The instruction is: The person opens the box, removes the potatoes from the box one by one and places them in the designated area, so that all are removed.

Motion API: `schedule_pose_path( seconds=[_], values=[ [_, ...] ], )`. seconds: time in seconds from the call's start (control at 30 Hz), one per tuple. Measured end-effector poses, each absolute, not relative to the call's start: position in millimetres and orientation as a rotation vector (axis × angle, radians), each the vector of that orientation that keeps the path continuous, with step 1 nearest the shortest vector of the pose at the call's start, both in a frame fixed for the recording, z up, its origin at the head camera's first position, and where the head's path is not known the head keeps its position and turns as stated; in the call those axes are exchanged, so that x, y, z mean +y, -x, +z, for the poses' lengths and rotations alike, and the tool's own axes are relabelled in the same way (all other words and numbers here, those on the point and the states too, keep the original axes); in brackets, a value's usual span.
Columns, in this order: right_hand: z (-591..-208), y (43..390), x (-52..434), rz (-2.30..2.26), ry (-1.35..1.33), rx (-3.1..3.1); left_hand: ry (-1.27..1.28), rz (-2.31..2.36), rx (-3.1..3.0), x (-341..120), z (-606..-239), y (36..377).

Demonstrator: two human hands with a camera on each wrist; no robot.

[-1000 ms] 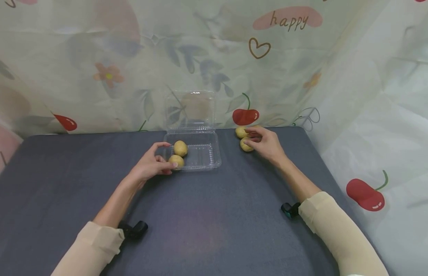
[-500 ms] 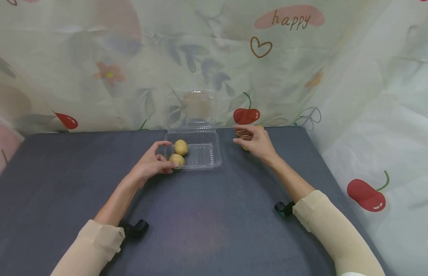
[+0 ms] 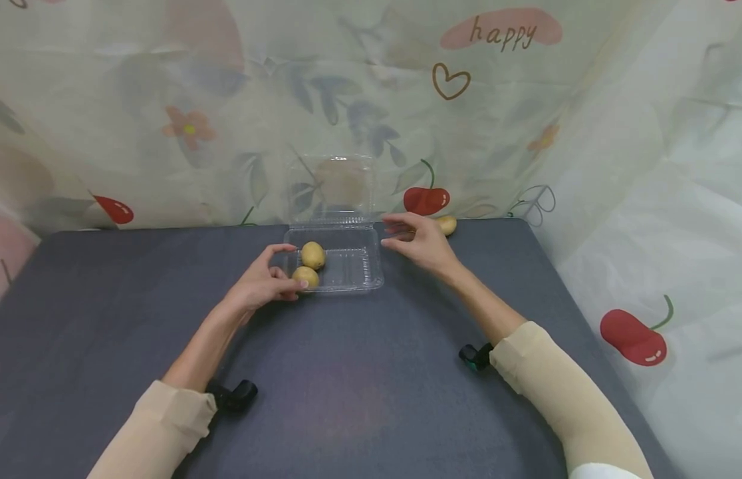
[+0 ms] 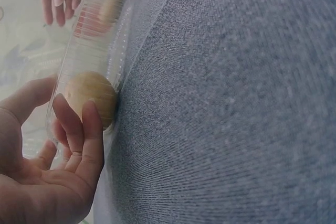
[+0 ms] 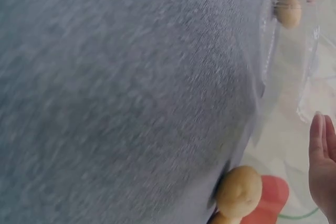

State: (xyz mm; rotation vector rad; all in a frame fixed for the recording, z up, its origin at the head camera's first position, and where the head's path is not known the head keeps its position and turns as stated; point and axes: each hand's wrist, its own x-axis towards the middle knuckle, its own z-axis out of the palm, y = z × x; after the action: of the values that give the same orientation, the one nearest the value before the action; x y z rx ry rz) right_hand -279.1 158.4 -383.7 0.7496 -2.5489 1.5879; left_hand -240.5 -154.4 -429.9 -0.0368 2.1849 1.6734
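A clear plastic clamshell box (image 3: 353,291) stands near the table's back edge, its lid (image 3: 330,189) raised against the backdrop. Two potatoes, a rear one (image 3: 313,255) and a front one (image 3: 306,277), lie in its left part. My left hand (image 3: 260,283) holds the box's left end between thumb and fingers; the left wrist view shows curled fingers (image 4: 90,129) against its wall. My right hand (image 3: 425,243) hovers just right of the box, fingers extended; both wrist views show nothing in it. Beyond it is a potato (image 3: 447,225); the right wrist view shows this potato group, including one potato (image 5: 239,191).
A dark grey cloth covers the table (image 3: 347,386). Behind and to the right hang printed curtains (image 3: 227,100). The table's back edge runs just behind the box and the loose potatoes.
My right hand has moved left from the loose potatoes toward the box, uncovering the rear potato and covering others in the head view. My left hand and the box stay in place.
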Motion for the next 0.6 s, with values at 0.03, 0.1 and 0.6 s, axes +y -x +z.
schedule_pose_path(
  seconds=[0.03, 0.1, 0.6],
  values=[
    [-386, 282, 157, 1.603, -0.761, -2.54, 0.037, 1.672, 2.186, -154, -430, 241],
    [-394, 289, 156, 1.635, -0.785, -2.522, 0.036, 1.675, 2.183, -154, -430, 241],
    [-412, 304, 127, 1.714, -0.884, -2.565, 0.019, 1.695, 2.179, -156, -432, 241]
  ],
)
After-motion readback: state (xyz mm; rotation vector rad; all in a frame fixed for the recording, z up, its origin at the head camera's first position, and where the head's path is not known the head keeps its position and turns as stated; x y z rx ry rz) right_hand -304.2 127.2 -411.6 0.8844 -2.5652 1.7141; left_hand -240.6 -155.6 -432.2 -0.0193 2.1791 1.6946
